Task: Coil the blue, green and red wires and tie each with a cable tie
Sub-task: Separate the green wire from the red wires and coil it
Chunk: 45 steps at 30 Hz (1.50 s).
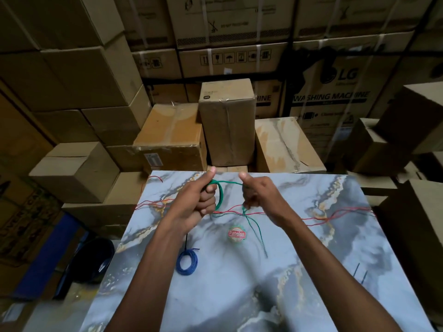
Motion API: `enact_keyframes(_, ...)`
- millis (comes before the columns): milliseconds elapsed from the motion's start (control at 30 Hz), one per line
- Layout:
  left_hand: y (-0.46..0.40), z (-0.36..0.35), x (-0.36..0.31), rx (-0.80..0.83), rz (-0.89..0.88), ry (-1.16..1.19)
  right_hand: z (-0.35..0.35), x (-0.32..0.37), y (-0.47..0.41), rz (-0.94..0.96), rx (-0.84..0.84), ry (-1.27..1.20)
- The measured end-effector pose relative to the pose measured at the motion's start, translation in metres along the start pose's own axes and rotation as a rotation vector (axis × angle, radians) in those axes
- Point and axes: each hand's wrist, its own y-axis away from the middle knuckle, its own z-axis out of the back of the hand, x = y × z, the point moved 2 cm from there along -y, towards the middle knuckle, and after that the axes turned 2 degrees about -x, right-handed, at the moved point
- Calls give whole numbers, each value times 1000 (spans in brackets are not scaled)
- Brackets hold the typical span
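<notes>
Your arms are bare from the bottom of the frame up to the wrists — no sleeves, no gloves, no watch or band. Your left hand [196, 200] and right hand [257, 195] carry no rings — the thumbnails are short and plain.

We see the green wire [219, 195] looped in our left hand [194, 202], its ends hanging below our right hand [257, 196]. The blue wire [187, 262] lies coiled below our left hand. The red wire [335, 215] stretches loose under both hands.
</notes>
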Motion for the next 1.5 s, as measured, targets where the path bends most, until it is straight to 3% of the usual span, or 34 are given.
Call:
enact_keyframes(100,10,-2,2,180,142,3,21,7,-10,-17,-65,-248)
enact_keyframes(200,13,-7,8,357,199,70,33,13,-13,3,-91,-157)
enact_keyframes(400,10,-1,0,412,119,497,47,-7,1,6,-122,30)
enact_keyframes(533,-1,10,-1,299,-80,861,45,-29,18,-1,-64,54)
enact_keyframes(633,-17,28,0,62,-195,1033,37,-35,25,-13,-48,123)
enact_keyframes(767,-25,36,-7,-232,-325,936,15,-33,36,78,5,404)
enact_keyframes(900,-25,34,-11,-304,-395,845,-11,-26,49,130,188,465)
enact_keyframes(1000,-27,36,-4,-384,-494,571,-16,-16,51,79,233,349)
enact_keyframes(1100,-27,33,10,-438,-570,64,-12,1,50,96,284,384)
enact_keyframes(1300,-19,16,43,-241,-530,-601,-4,26,40,160,293,494)
enact_keyframes(1500,2,3,42,64,-366,-626,38,43,17,130,111,478)
